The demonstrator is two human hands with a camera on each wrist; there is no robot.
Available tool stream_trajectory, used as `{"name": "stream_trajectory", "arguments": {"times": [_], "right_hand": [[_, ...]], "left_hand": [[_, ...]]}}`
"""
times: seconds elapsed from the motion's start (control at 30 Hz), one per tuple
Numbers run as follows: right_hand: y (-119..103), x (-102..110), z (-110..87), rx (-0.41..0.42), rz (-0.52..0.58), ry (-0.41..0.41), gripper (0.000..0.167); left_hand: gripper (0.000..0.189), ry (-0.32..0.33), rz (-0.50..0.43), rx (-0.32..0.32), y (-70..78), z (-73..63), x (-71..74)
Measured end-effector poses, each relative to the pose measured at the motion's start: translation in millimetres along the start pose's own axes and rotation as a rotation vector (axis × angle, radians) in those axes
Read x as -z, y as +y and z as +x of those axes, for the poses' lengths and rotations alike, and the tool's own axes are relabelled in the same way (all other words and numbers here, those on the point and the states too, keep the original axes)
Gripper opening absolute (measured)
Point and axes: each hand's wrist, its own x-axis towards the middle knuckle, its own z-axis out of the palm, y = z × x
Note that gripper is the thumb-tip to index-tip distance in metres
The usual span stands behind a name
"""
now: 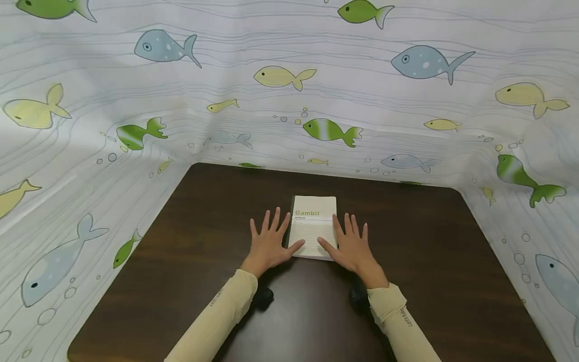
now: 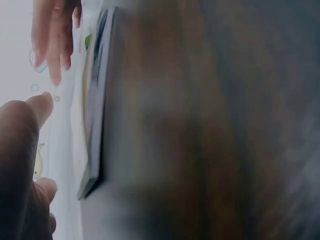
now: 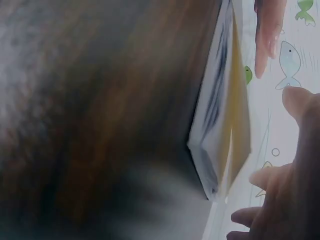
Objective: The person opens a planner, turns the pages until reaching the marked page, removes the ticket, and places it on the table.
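Note:
A cream notebook [image 1: 313,232] with "Gambit" printed on its cover lies closed on the dark wooden table [image 1: 217,226]. My left hand [image 1: 270,244], fingers straight and spread, hovers at its left side, the thumb reaching over the lower left edge. On the other side my right hand [image 1: 352,246] mirrors it, with thumb and index finger overlapping the cover's right part. Both wrist views show the notebook [image 2: 95,105] edge-on, low on the table, with the hands raised above it. In the right wrist view, pages fan slightly at the corner of the notebook [image 3: 225,120].
A white curtain [image 1: 280,30] printed with fish surrounds the table at the back and both sides. Dark wrist-worn cameras hang under each forearm, one by the left cuff [image 1: 246,286] and one by the right cuff [image 1: 386,301].

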Motion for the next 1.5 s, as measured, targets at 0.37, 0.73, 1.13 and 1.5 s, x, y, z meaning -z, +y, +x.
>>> {"name": "stream_trajectory", "arguments": {"times": [0.37,0.73,1.13,1.5], "right_hand": [[5.8,-32.7,-25.4,-0.033,0.132,-0.098,0.082],[5.7,-56.1,-33.4,-0.072,0.398,0.125,0.065],[10.3,-40.9,-12.5,0.033,0.553,0.285,0.058],[9.3,-42.5,-4.7,0.079,0.839,0.187,0.06]], "left_hand": [[0.089,-0.081,-0.148,0.001,6.8,-24.6,-37.0],[0.096,-0.008,-0.149,-0.031,3.3,-34.2,-53.6],[0.126,-0.023,-0.108,-0.079,-2.5,-4.9,-38.7],[0.098,0.064,-0.233,-0.088,-3.1,1.0,-35.4]]}}
